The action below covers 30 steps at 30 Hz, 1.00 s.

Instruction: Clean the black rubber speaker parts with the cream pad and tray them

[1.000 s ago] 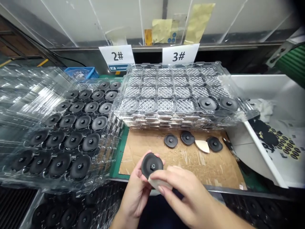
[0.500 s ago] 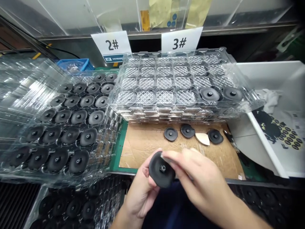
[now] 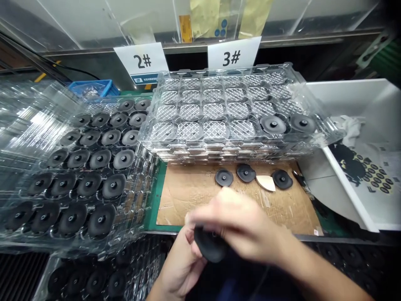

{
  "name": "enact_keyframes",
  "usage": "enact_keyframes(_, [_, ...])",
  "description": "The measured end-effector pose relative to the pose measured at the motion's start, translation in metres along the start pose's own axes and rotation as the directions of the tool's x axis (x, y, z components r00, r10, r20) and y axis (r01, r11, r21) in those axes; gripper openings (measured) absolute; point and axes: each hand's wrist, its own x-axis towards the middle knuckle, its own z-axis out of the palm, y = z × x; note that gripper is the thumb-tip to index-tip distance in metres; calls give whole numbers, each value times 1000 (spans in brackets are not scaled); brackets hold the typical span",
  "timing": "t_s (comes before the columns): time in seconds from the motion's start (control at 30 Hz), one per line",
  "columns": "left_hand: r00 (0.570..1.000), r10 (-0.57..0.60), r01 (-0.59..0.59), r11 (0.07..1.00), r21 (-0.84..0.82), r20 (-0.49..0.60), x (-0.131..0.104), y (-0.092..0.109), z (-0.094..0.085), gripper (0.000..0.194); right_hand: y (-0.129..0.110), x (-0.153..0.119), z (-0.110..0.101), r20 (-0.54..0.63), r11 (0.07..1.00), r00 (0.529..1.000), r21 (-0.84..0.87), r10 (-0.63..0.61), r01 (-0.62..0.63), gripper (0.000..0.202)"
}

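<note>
A round black part [image 3: 209,246] with a small hub is tilted near the front edge of the bench. My left hand [image 3: 184,255] grips it from the left and below. My right hand [image 3: 238,221] is over its upper side, blurred, with its fingers hiding the part's upper rim and some of the hub; whether those fingers hold anything is hidden. Beyond my hands, on brown cardboard [image 3: 178,188], lie three similar black discs, one of them [image 3: 224,178] at the left, and a cream-coloured wedge-shaped piece [image 3: 265,182].
Behind the cardboard stands a stack of clear trays [image 3: 216,146], with two black discs in the front row's right pockets. Another clear tray [image 3: 131,209] at left holds many discs. A white bin [image 3: 354,209] is at right, a blue basket [image 3: 108,88] at back left.
My right hand has moved left across the top of the held part and covers more of it. The part sits slightly lower and is tilted more. The camera view has shifted a little.
</note>
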Motion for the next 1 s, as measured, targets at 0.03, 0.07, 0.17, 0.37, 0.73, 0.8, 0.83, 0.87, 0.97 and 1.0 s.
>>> enact_keyframes(0.03, [1000,-5,5,1000,-25,24,-1,1,-1,67,11,-3,-1,-99,990,985,23,141,-140,25])
enact_keyframes(0.07, [999,-7,10,998,-56,48,-2,2,-2,69,22,-7,-1,-180,957,940,49,289,-285,24])
enact_keyframes(0.17, [997,4,8,989,-148,76,-4,5,-6,64,52,-33,13,-217,827,799,100,561,-553,25])
enact_keyframes(0.37, [999,16,-6,977,-215,44,6,3,-14,56,70,-85,64,-23,820,823,104,568,-563,20])
enact_keyframes(0.73, [990,133,-137,987,-89,-52,12,-12,0,48,-8,-16,7,-329,973,916,97,229,-209,26])
enact_keyframes(0.8, [983,158,-164,985,-60,-97,12,-13,1,45,-14,-11,8,-102,974,972,101,212,-201,25])
enact_keyframes(0.83, [977,177,-183,982,-38,-116,13,-13,2,46,-14,-10,8,-16,969,973,101,229,-226,24])
enact_keyframes(0.87, [973,194,-197,980,-15,-123,13,-13,3,48,-13,-9,7,10,964,968,89,250,-250,23])
enact_keyframes(0.97, [975,205,-204,979,19,-83,13,-11,8,54,-10,-6,7,-214,979,956,7,202,-205,22])
enact_keyframes(1.0, [978,199,-199,980,11,-55,13,-10,10,55,-11,-7,6,-268,987,951,0,156,-162,24])
